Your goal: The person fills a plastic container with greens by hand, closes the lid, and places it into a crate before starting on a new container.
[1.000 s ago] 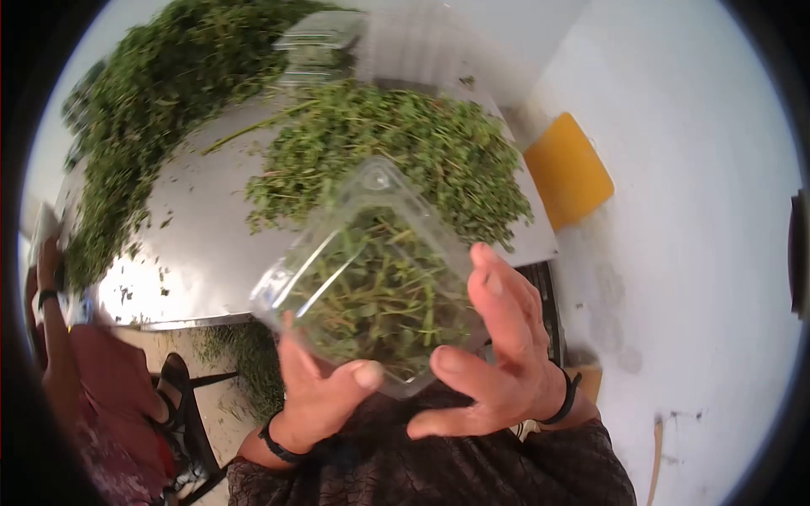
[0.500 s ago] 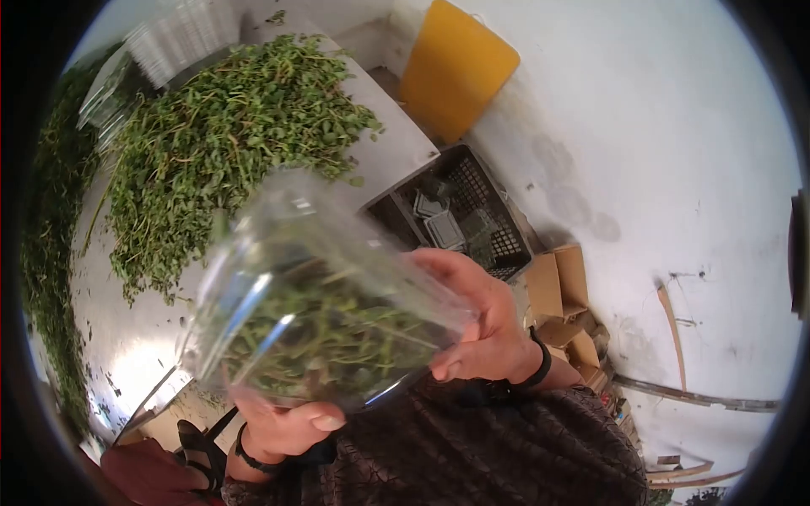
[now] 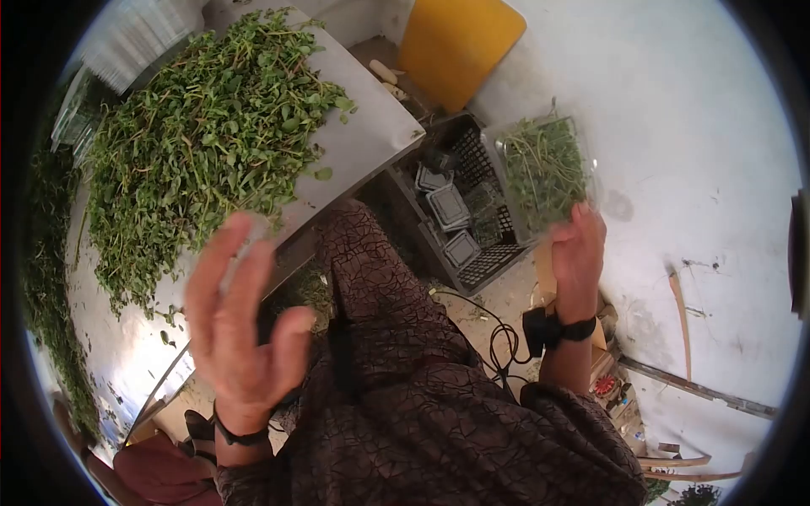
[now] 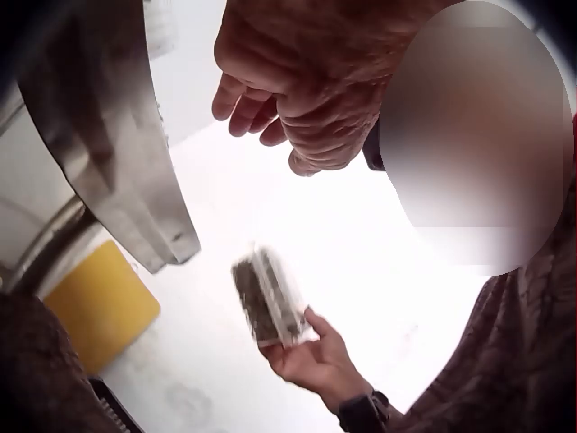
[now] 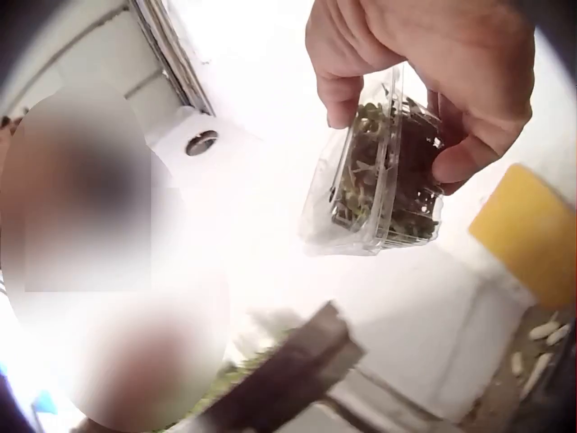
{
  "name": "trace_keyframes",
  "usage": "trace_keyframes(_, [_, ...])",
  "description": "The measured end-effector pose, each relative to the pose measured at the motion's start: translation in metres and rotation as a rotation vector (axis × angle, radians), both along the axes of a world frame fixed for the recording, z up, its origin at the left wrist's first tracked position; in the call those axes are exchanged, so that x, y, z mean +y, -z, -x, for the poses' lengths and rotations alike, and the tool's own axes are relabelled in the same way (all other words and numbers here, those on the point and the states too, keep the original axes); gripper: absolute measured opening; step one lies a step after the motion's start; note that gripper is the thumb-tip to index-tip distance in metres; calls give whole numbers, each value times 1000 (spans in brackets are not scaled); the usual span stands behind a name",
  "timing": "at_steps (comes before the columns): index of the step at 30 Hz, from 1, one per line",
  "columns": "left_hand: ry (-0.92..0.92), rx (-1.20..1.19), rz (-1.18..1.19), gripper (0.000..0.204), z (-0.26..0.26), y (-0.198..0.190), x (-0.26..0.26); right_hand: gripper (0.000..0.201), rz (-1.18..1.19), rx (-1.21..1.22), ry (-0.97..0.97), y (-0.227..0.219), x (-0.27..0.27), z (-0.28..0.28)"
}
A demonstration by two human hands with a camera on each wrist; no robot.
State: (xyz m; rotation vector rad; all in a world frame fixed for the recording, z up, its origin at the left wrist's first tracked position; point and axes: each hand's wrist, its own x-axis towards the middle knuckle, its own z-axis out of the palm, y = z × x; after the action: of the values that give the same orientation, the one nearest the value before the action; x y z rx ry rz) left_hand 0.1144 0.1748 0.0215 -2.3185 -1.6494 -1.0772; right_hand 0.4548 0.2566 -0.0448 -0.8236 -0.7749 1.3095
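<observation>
— What's the box [image 3: 544, 173] in the right hand [image 3: 578, 257] made of?
— Clear, glossy plastic, thin and smooth; the leafy, matt greens inside show straight through it.
— And the desk [image 3: 359, 139]?
— Smooth metal with a dull sheen, its edge brighter. Loose herbs [image 3: 198, 148] lie on it, rough and leafy.
— The crate [image 3: 460, 215] on the floor?
— Dark matt plastic, a gridded mesh. Beside it, a smooth yellow board [image 3: 460, 46] and plain brown cardboard [image 3: 601, 358].

A big heap of green herbs [image 3: 202, 143] lies across a metal table [image 3: 363, 143]. Beside the table's corner a dark plastic crate [image 3: 498, 261] stands on the floor with closed clear packs [image 3: 447, 207] inside. A yellow board [image 3: 460, 51] leans near the crate, and cardboard boxes [image 3: 603, 363] lie beyond it.
</observation>
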Motion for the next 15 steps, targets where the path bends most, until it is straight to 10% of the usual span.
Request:
trace_keyframes(5, [-141, 87, -13, 42, 19, -3, 0, 33, 501, -283, 290, 98, 14, -47])
trace_keyframes(15, [-92, 249, 123, 31, 30, 8, 11, 40, 863, -130, 155, 260, -6, -76])
